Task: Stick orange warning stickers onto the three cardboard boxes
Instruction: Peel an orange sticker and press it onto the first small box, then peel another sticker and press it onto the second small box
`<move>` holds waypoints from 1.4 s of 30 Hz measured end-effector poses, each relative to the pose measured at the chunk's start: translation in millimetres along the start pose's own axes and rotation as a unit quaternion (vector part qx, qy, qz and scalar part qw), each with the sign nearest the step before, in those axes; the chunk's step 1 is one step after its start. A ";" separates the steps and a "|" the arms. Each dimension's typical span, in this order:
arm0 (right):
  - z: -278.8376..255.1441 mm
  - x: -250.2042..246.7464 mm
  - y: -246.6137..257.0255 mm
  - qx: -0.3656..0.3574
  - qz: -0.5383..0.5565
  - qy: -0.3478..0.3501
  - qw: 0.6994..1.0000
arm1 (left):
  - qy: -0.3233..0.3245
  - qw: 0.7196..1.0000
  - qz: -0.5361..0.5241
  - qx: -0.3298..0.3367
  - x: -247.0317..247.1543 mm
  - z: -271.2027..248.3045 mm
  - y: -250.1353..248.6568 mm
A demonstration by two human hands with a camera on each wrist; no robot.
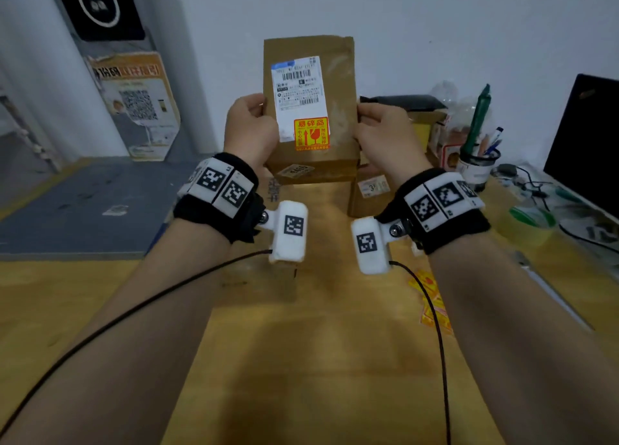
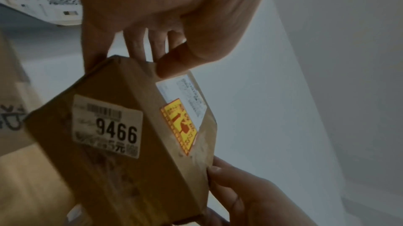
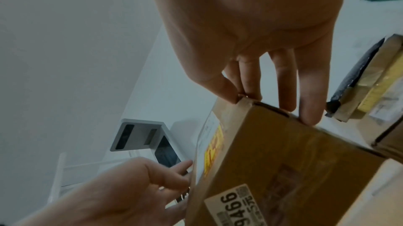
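I hold a brown cardboard box (image 1: 338,86) upright in the air above the table, its labelled face toward me. An orange warning sticker (image 1: 311,133) sits at the lower right of its white shipping label (image 1: 296,86). My left hand (image 1: 249,128) grips the box's left edge, thumb on the front. My right hand (image 1: 380,131) grips the right edge. From the left wrist, the box (image 2: 104,169) shows a white "9466" tag and the sticker (image 2: 180,126); from the right wrist, the box (image 3: 283,157) and an edge of the sticker (image 3: 214,148). A sheet of orange stickers (image 1: 432,302) lies on the table under my right forearm.
Two more cardboard boxes rest on the wooden table (image 1: 301,361): one (image 1: 366,191) just behind the held box, one low (image 1: 258,283) under my wrists. At the right stand a pen cup (image 1: 477,163), cables, green tape roll (image 1: 532,218) and a dark monitor (image 1: 586,143).
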State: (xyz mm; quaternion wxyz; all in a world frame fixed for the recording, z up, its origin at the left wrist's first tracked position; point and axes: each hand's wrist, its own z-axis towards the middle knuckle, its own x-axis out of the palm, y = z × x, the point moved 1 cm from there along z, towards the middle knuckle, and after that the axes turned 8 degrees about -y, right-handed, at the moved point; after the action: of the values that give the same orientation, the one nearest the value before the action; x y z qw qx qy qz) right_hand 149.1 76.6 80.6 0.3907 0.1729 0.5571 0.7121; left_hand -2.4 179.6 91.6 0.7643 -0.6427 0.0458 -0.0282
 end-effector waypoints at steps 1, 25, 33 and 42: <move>11.4 5.7 -1.9 0.001 0.007 0.000 1.000 | 0.007 1.000 -0.012 -0.012 4.3 11.0 0.6; 90.7 11.6 -62.9 0.071 -0.049 -0.010 0.996 | 0.103 0.986 -0.013 -0.134 80.9 77.4 36.2; 83.4 -38.8 -99.5 0.184 -0.266 -0.034 0.946 | 0.222 0.958 0.050 -0.176 128.0 37.4 55.7; 58.7 -47.9 -100.3 0.185 -0.171 0.015 0.968 | 0.230 0.947 0.066 -0.213 125.9 6.3 57.1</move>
State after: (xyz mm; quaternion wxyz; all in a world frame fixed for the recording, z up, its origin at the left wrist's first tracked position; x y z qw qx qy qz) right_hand 256.1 86.8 15.3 0.4589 0.1338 0.7066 0.5217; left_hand 122.5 182.8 32.2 0.5788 -0.7620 0.2670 -0.1143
